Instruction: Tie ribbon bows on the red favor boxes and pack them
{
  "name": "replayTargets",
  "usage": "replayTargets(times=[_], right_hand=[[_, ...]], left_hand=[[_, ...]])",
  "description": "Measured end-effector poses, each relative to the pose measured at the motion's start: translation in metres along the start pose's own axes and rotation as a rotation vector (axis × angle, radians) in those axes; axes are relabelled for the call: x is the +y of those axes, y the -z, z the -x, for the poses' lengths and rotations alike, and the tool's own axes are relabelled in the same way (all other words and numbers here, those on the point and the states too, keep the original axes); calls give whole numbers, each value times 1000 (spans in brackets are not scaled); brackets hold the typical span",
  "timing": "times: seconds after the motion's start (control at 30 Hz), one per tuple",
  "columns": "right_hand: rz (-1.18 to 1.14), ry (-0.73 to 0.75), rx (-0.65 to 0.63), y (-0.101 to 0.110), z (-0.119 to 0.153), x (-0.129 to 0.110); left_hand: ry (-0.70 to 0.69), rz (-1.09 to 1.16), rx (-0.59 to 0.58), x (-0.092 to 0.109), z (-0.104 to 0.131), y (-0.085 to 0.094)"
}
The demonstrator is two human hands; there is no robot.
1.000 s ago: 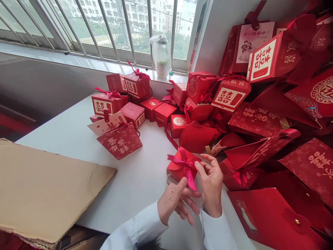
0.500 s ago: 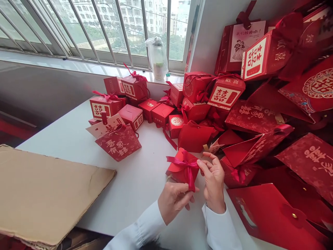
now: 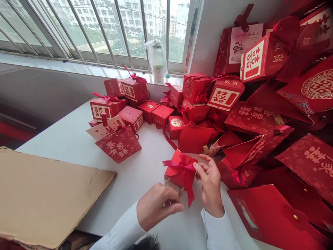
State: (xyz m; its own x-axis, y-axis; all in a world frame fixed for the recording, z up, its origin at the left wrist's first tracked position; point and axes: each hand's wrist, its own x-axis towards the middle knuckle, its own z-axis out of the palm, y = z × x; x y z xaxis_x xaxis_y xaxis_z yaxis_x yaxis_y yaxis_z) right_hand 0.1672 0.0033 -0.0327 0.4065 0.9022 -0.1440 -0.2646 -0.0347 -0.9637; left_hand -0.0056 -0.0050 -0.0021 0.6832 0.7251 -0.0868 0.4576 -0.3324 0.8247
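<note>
Had right hand pinched on the ribbon bow, left hand loosely open nearby, red box lying between and a bit ahead.

Left hand: blurred
Cardboard sheet: cut off; hides the tabletop's near left corner
Sleeves: cut off below

Daylight comes in thru the window at upper L of the pic, bright; bldgs & sky beyond look washed out, approx. white in spots. Glare streaks the sill. Table is evenly lit w/ soft shadows; ribbon has a light sheen. Lower-L bg & far R edge go dark. Left hand slightly motion-blurred. Wide-angle stretch near edges, esp. upper L.
</note>
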Motion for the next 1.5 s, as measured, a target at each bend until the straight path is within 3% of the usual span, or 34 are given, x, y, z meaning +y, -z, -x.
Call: replayTargets(times=[0.13, 0.2, 0.37, 0.63, 0.87, 1.03, 1.23, 1.5], right_hand=[[2, 21, -13, -1, 2, 2], [18, 34, -13, -1, 2, 3], [46, 53, -25, 1, 3, 8], [63, 36, -33, 3, 2, 10], [87, 54, -45, 4, 2, 12], [75, 48, -50, 4, 3, 13], [96, 64, -43, 3, 3, 12], [122, 70, -39, 1, 4, 11]], left_hand=[[96, -161, 430, 11, -21, 29], [96, -219, 519, 7, -38, 34], [89, -236, 533, -4, -67, 27], [201, 155, 462, -8, -60, 27], [167, 422, 473, -7, -63, 18], [200, 457, 514, -4, -63, 13], [200, 305, 583, -1, -59, 13], [170, 451, 577, -7, -62, 14]])
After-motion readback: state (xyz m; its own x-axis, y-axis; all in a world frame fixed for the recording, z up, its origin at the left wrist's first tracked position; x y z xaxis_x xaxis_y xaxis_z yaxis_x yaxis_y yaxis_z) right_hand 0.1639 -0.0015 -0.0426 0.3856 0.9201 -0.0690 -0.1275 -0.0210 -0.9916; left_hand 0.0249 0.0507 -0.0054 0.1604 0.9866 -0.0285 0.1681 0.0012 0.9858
